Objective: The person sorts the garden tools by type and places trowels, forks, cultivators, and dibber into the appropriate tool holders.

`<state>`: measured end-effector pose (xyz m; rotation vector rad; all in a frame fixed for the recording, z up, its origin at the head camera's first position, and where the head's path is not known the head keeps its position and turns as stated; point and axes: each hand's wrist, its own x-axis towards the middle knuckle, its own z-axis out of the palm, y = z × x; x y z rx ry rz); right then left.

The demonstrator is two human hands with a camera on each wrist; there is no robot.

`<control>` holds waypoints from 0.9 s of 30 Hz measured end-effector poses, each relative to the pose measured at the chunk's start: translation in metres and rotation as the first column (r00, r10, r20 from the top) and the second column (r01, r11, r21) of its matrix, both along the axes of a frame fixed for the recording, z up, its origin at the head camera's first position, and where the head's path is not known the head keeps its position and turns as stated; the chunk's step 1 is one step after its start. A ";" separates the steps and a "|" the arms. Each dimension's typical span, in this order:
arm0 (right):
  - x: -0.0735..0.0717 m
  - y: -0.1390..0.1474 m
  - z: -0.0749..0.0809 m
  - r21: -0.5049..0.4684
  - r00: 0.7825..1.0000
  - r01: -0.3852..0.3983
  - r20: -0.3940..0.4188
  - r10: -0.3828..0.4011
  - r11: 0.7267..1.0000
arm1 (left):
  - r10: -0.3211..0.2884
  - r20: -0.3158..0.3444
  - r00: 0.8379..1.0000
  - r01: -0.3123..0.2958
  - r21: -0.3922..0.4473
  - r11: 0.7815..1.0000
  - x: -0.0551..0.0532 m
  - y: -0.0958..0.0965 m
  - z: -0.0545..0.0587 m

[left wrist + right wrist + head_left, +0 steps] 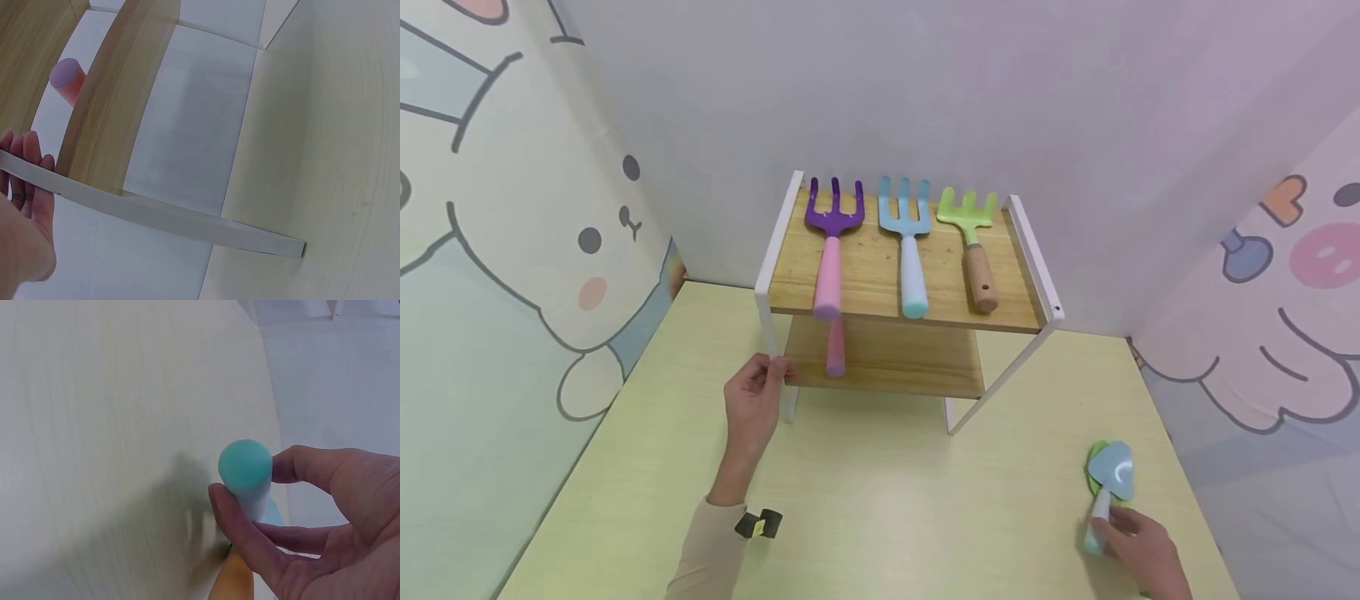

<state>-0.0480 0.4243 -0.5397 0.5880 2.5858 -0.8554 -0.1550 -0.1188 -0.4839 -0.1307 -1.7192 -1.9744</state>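
Note:
My right hand [1142,546] pinches the pale handle of a light blue hand trowel [1112,468] at the right of the table. In the right wrist view the handle's turquoise end [245,464] sits between thumb and fingers. Partly covered by that blade lies a green trowel [1092,482]; a wooden handle [232,580] shows below it. With thumb and fingers my left hand [754,400] grips the white left leg [187,222] of a two-tier wooden shelf [872,292]. Purple [831,250], light blue [910,250] and green [973,250] hand forks lie side by side on top.
On the lower tier [910,362] lies a tool with a pink handle [836,350], its head hidden by the upper board. The shelf stands on a pale yellow table [865,508] near the back wall. Cartoon-printed sheets [535,217] hang at both sides.

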 end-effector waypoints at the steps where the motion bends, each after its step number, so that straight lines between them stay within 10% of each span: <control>1: 0.000 0.001 0.001 -0.027 1.000 0.013 0.015 -0.013 1.000 | 0.000 0.001 1.000 0.000 0.001 1.000 0.000 0.000 0.000; 8: -0.001 0.004 0.000 -0.189 0.994 0.086 0.081 -0.072 0.978 | 0.008 0.006 1.000 -0.008 -0.006 1.000 0.000 -0.001 -0.001; 27: 0.006 -0.004 0.012 -0.217 0.993 0.119 0.025 -0.116 0.969 | -0.012 0.020 1.000 0.011 0.009 1.000 0.000 -0.001 -0.002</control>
